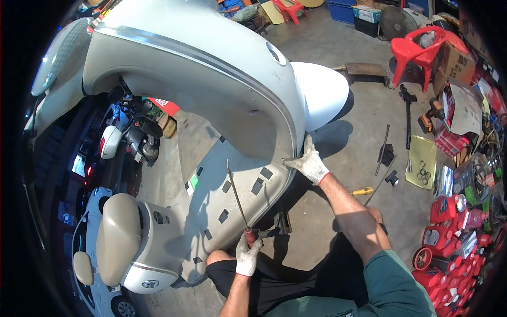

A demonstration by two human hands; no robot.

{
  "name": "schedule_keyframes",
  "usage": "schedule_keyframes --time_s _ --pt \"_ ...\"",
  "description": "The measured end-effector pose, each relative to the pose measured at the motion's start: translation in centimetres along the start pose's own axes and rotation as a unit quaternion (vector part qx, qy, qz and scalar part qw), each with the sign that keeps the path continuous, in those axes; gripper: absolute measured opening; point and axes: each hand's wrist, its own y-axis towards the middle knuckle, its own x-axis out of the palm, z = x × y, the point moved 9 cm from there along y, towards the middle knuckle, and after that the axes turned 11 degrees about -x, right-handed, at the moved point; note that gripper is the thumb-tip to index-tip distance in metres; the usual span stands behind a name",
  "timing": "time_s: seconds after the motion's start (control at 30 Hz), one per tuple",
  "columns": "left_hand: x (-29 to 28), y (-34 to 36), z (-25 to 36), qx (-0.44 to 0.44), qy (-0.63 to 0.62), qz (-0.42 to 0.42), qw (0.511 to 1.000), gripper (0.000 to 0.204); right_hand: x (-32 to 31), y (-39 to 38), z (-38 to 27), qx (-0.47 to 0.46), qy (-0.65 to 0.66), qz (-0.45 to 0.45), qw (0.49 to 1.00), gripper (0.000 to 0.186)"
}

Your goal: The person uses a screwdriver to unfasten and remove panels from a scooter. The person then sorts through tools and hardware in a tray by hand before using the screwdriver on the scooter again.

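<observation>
The left hand, gloved, grips the red handle of a long thin steel screwdriver over the cream scooter floorboard. The right hand clasps that floorboard's front edge. The shaft looks stiff and slender; best held by its handle.

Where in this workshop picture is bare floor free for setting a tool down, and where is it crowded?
Bare concrete lies between the scooter's white front fender and the red plastic chair, and below the low wooden bench. A smaller patch sits between the right hand and the long rods. The right edge, packed with red boxes, is crowded.
</observation>
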Motion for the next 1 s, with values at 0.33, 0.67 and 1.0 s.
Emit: schedule_keyframes --time_s 0.33,0.67,1.0 --pt "-0.3 -0.5 1.6 0.019 0.010 0.029 0.999 0.031 0.0 -0.1 -1.3 -0.085 -0.055 0.066 0.993 0.137" --pt "0.1 0.5 0.8 0.039 0.009 0.036 0.999 0.032 -0.7 0.1 -1.2 -0.098 -0.047 0.049 0.993 0.126" --pt "1.2 -0.2 2.4 0.011 0.005 0.028 1.000 0.030 -0.5 2.3 6.8 -0.028 0.378 0.047 0.924 0.069"
